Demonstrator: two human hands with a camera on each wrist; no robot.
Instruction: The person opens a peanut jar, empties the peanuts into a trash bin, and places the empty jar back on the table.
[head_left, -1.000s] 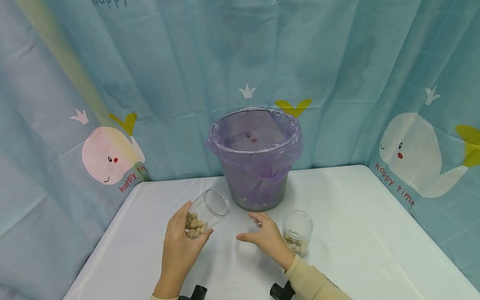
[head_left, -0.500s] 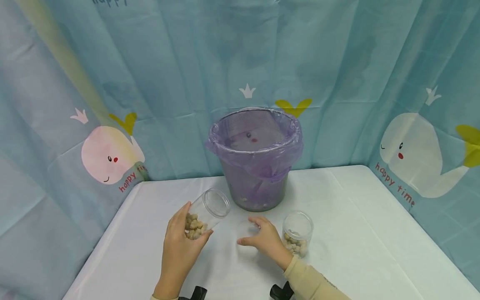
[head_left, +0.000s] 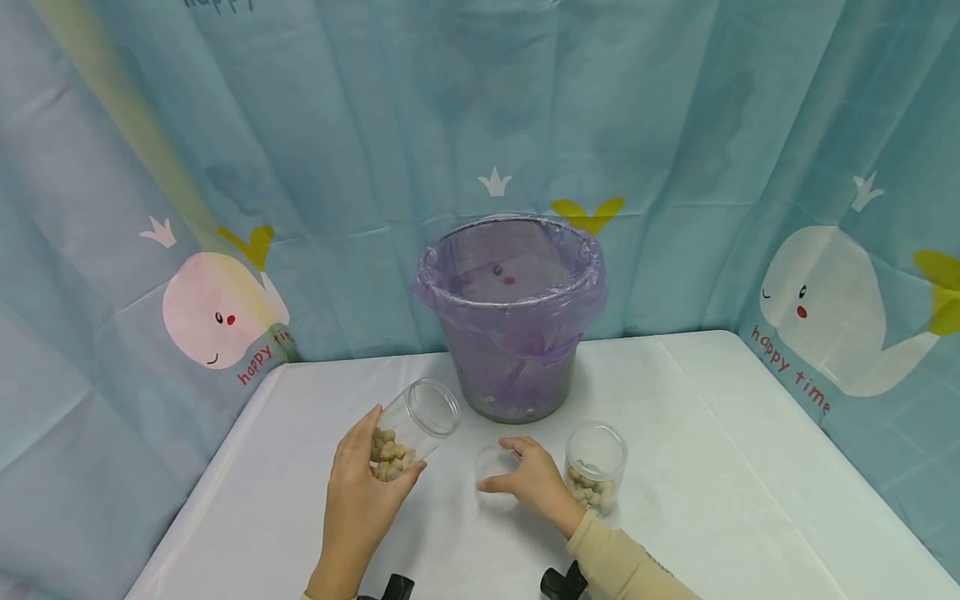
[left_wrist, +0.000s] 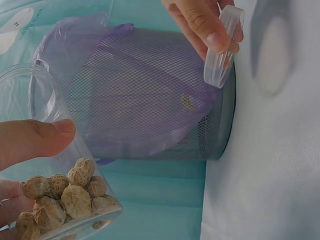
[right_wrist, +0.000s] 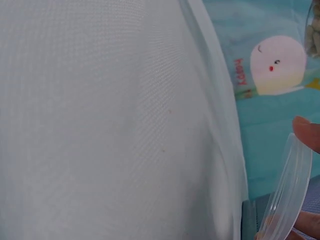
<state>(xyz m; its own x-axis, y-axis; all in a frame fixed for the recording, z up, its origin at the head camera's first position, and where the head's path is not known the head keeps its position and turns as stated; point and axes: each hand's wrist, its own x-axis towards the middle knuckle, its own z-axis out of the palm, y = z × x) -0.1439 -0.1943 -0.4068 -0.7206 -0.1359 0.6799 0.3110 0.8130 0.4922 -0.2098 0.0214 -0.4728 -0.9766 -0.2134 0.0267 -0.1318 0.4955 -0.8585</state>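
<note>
My left hand (head_left: 360, 508) grips a clear plastic jar (head_left: 397, 423) with no lid on it, tilted so its mouth points up and right. Unshelled peanuts (left_wrist: 75, 197) lie gathered toward its bottom in the left wrist view. Between the thumb and fingers of my right hand (head_left: 534, 483) is a clear round lid (left_wrist: 217, 70), pinched by its rim above the table and to the right of the held jar. Behind my right wrist a second clear jar (head_left: 596, 467), partly filled with peanuts, stands upright.
A mesh bin (head_left: 517, 367) lined with a purple bag stands at the back of the white-covered table (head_left: 720, 458). Blue curtains (head_left: 337, 167) with whale prints hang behind and on both sides. Black mounts (head_left: 562, 582) sit at the wrists.
My right hand has come slightly down toward me, and the lid has turned so its round face shows more in the head view. My left hand and its jar stay nearly still.
</note>
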